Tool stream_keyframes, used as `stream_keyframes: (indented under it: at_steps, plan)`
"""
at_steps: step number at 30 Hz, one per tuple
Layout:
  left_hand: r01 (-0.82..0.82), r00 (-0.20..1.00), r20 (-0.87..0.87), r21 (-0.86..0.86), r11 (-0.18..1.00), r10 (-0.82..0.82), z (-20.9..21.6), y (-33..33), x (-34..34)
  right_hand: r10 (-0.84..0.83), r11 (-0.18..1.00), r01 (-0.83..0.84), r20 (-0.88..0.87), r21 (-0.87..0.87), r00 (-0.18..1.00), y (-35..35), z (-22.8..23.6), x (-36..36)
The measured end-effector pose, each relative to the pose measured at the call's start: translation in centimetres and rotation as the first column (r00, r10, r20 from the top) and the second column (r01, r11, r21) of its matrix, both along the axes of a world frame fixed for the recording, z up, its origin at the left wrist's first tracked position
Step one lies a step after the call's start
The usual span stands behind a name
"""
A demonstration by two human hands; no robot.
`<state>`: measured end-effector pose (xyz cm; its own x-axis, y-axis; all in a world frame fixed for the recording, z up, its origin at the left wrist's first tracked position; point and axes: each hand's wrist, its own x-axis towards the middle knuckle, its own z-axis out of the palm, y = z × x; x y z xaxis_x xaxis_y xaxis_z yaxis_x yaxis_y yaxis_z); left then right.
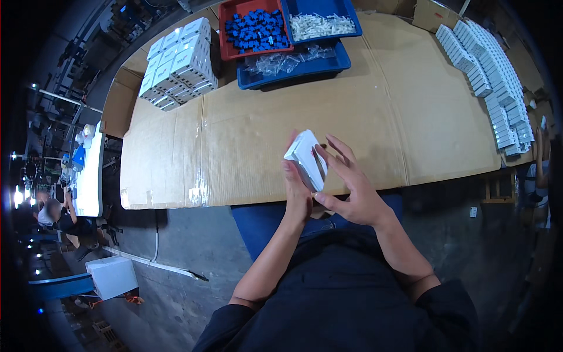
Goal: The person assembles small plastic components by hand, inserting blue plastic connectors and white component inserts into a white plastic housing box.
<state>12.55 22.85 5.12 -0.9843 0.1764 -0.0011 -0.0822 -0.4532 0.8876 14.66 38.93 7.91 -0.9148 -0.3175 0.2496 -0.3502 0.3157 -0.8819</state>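
A flat white box-shaped piece (306,155) with a small red mark is tilted up over the near edge of the cardboard-covered table. My left hand (298,190) is closed around its left side and lower end, the fingers partly hidden behind it. Against its right face rests a fingertip of my right hand (356,189), whose fingers are spread. The right thumb lies by the lower corner of the piece.
Stacked white box-shaped units (182,64) stand at the far left. A red bin (225,54) of blue parts, a blue bin (287,23) of white parts and another blue bin (258,81) of clear pieces sit at the back. Rows of white units (498,88) line the right.
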Motion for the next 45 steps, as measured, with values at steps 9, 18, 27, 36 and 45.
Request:
stream_keyframes:
  at_steps: [9,18,27,36,45]
  plan:
    - [0.239,0.938,0.225,0.13,0.962,-0.264,3.0,0.3,3.3,-0.037,0.983,0.122,-0.501,0.138,0.865,0.0,0.6,-1.6]
    - [0.256,0.942,0.199,0.096,0.962,-0.271,2.9,-1.0,5.6,-0.034,0.999,0.032,-0.664,-0.014,0.747,-1.6,-0.7,-0.8]
    - [0.247,0.946,0.188,0.118,0.962,-0.265,2.3,-0.5,5.9,-0.163,0.965,0.062,-0.399,-0.254,0.902,-3.0,-0.9,0.5]
    - [-0.194,0.98,-0.069,-0.144,0.97,0.186,2.8,-1.0,2.7,0.019,0.879,-0.007,0.019,-0.477,1.0,-3.4,-0.7,-0.8]
    - [-0.045,0.981,0.178,-0.187,0.981,0.079,0.2,-1.1,-0.1,-0.016,0.957,-0.011,-0.089,-0.288,0.996,-2.6,-3.7,-2.0]
